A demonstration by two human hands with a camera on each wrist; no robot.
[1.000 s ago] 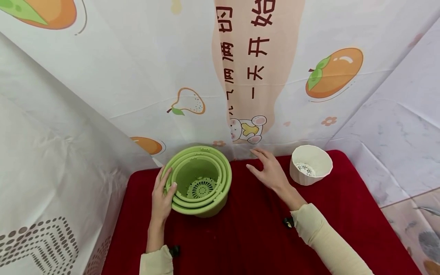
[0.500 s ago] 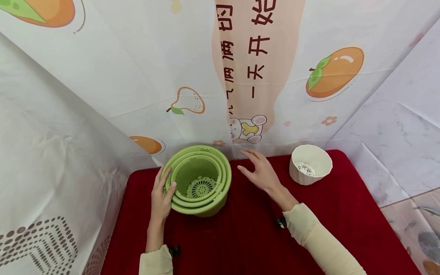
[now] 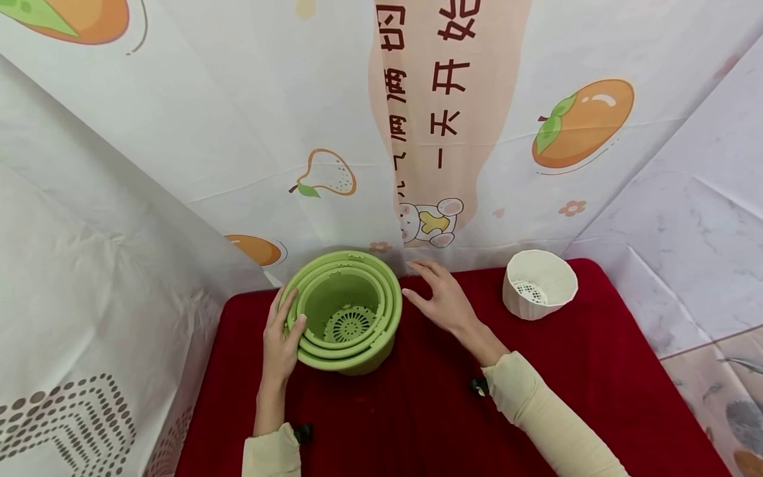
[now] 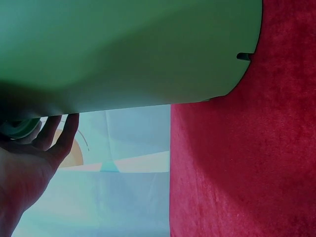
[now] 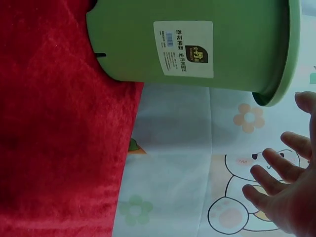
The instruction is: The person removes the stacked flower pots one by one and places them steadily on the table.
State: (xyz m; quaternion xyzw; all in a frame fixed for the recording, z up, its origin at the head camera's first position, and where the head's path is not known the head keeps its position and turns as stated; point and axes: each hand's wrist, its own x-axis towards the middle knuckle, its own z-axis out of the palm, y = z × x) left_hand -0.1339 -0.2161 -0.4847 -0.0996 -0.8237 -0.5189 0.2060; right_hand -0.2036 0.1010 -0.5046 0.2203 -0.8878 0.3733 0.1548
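A stack of nested green plastic flower pots (image 3: pixel 390 291) stands on the red cloth, its openings facing up and a slotted base (image 3: pixel 350 324) visible inside. My left hand (image 3: pixel 282 341) grips the stack's left rim, thumb over the edge and fingers along the outside. In the left wrist view, the outer pot's smooth wall (image 4: pixel 148 54) fills the top, with fingertips at its side. Just right of the stack is my right hand (image 3: pixel 444 301), fingers spread and holding nothing. The right wrist view shows a white label (image 5: pixel 185 48) on the outer pot, with the thumb close to its rim.
A white ribbed pot (image 3: pixel 539 285) with a perforated base stands at the back right of the red cloth (image 3: pixel 429 411). Printed white fabric (image 3: pixel 250 132) hangs right behind the table and along both sides.
My right hand has moved left, from near the white pot to close beside the right rim of the green flower pots. My left hand and the pots have stayed in place.
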